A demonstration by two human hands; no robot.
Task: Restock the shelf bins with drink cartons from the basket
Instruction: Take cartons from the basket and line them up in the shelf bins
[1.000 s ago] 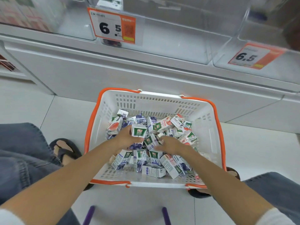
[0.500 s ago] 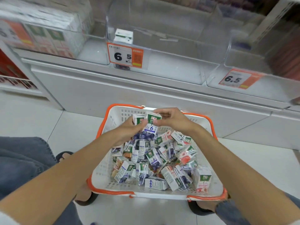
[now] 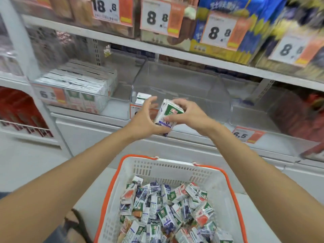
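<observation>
A white basket with an orange rim (image 3: 234, 199) stands on the floor below me, holding several small drink cartons (image 3: 166, 213) in a loose heap. Both hands are raised in front of the clear middle shelf bin (image 3: 220, 97). My right hand (image 3: 191, 114) grips a green, white and blue drink carton (image 3: 171, 111) from the top and right. My left hand (image 3: 144, 120) holds the same carton's lower left side, its fingers spread upward. A single white carton (image 3: 142, 98) stands inside the bin at its left front corner.
The clear bin on the left (image 3: 115, 100) holds rows of stacked cartons (image 3: 78, 81). Another clear bin (image 3: 254, 113) sits to the right above a 6.5 price tag (image 3: 245, 135). The shelf above (image 3: 175, 53) carries boxed goods. My sandalled foot (image 3: 73, 223) is left of the basket.
Both hands lifted cartons out of the basket and rose to the middle bin's front. My view tilted up from the basket to the shelves.
</observation>
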